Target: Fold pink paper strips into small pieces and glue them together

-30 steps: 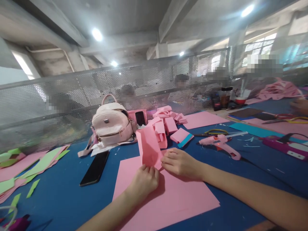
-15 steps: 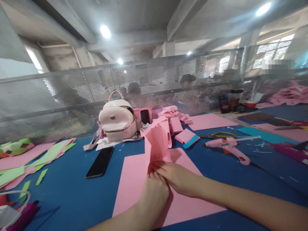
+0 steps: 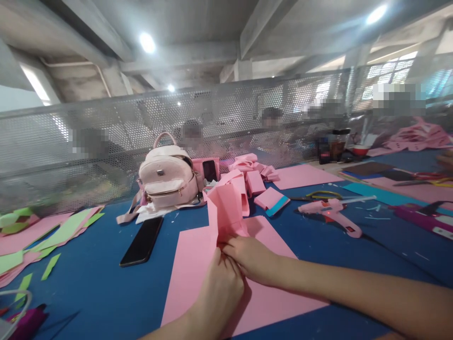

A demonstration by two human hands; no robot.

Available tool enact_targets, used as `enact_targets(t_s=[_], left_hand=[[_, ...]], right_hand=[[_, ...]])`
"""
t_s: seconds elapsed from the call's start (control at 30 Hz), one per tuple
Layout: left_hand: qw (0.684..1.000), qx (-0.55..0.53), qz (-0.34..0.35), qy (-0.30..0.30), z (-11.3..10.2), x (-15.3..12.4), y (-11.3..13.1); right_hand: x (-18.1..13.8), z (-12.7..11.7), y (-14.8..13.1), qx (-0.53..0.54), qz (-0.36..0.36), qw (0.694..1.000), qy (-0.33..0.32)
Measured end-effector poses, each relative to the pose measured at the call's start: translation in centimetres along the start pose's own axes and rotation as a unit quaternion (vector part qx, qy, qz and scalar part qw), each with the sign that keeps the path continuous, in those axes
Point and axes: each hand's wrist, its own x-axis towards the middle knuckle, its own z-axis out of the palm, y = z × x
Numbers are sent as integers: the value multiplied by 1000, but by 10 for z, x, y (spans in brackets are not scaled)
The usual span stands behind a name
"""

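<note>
A folded pink paper piece (image 3: pixel 228 210) stands upright in front of me, its walls bent like an open box. My left hand (image 3: pixel 224 278) is closed at its near lower edge, fingers curled against the paper. Beside it, my right hand (image 3: pixel 249 255) pinches the same edge, its fingertips partly inside the fold and hidden. The two hands touch each other. Under them lies a flat pink sheet (image 3: pixel 191 269) on the blue table (image 3: pixel 102 288).
A black phone (image 3: pixel 141 241) lies left of the sheet, with a pale backpack (image 3: pixel 168 177) behind it. To the right are a pink glue gun (image 3: pixel 332 212), scissors (image 3: pixel 322 194) and a folded pink-and-blue piece (image 3: pixel 272 200). Green paper (image 3: pixel 67 229) is at far left.
The view has shifted slightly, so most things sit a little further left. Both hands keep their hold on the pink paper. A blurred hand now shows at the far right edge.
</note>
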Motion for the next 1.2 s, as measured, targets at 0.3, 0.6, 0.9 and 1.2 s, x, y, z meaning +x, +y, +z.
enact_targets(t_s=[0.3,0.6,0.9,1.2], left_hand=[[995,-67,6,-80,-5,3,-4],[994,-90,14,-65,0,0,-5],[999,-29,4,-29,-1,-1,-1],[999,-32,28,-34,-8,0,-8]], right_hand=[[9,15,-14,-245,70,967,-25],[6,18,-3,-192,34,981,2],[-3,0,-3,-18,20,999,19],[-2,2,-5,-89,16,996,21]])
